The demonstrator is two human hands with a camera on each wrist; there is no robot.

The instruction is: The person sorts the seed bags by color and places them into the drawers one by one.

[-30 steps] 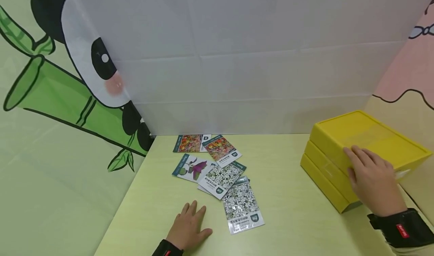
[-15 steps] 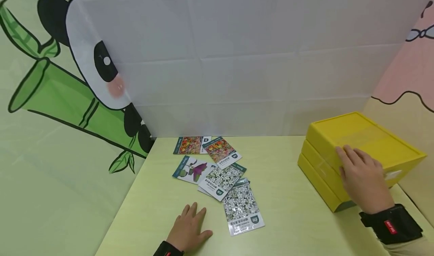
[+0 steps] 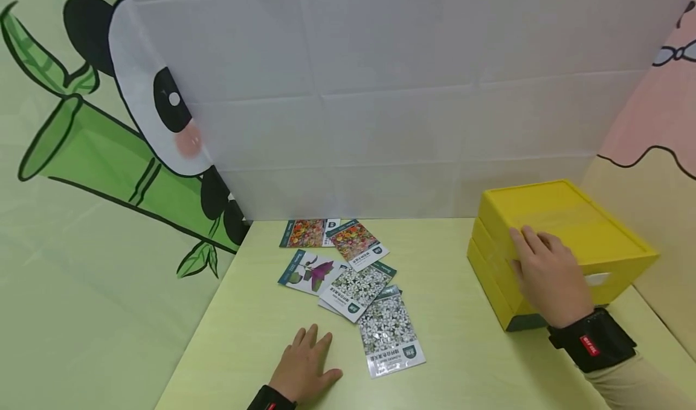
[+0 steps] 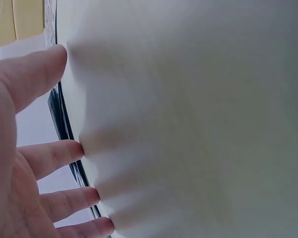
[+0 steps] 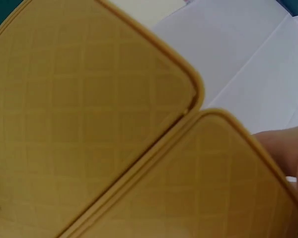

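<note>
A stack of yellow plastic boxes (image 3: 571,217) stands at the right of the table, a white label on its front. My right hand (image 3: 557,280) grips the upper box's near-left corner, fingertips on the top edge and thumb against the side. In the right wrist view two grid-patterned yellow panels (image 5: 89,99) fill most of the frame, with a finger (image 5: 283,148) along the edge. My left hand (image 3: 299,371) rests on the table, fingers spread and holding nothing. Nearest to it lies a white-flower seed packet (image 3: 388,331).
More flower packets overlap beyond it: another white-flower one (image 3: 356,289), a purple-flower one (image 3: 310,274) and two orange-flower ones, the nearer tilted (image 3: 356,244). A white curtain (image 3: 353,126) hangs at the table's far edge. A panda-and-bamboo print (image 3: 92,138) covers the left side.
My right hand and the yellow box stack have shifted left together, and the stack has turned to show more of its front. My left hand and the packets have stayed in place.
</note>
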